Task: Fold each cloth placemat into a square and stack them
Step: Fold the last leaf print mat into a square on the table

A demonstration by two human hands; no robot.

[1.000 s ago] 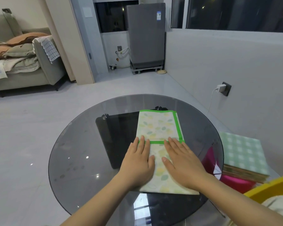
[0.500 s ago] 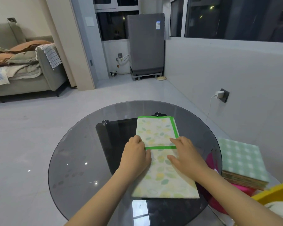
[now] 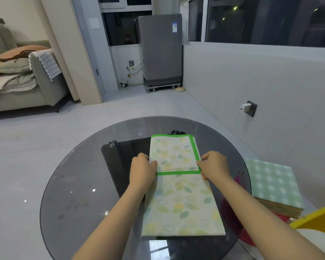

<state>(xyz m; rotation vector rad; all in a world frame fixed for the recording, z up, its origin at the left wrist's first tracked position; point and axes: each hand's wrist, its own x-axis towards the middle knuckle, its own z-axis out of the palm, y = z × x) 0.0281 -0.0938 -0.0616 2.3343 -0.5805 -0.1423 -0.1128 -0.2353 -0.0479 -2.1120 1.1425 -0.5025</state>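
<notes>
left hand (image 3: 143, 170) pinches leaf-print placemat (image 3: 180, 194) at left edge | right hand (image 3: 213, 166) pinches right edge by green border | round glass table (image 3: 73, 194) | folded stack (image 3: 274, 186) right

Both hands, flat side by side on the placemat (image 3: 180, 199) 1 s ago, now sit apart at its edges: the left hand (image 3: 142, 170) pinches the left edge, the right hand (image 3: 213, 166) the right, beside the green border.

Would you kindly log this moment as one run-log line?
phase: mid-fold | left hand: pinches leaf-print cloth placemat left edge | right hand: pinches right edge | on: round glass table
</notes>
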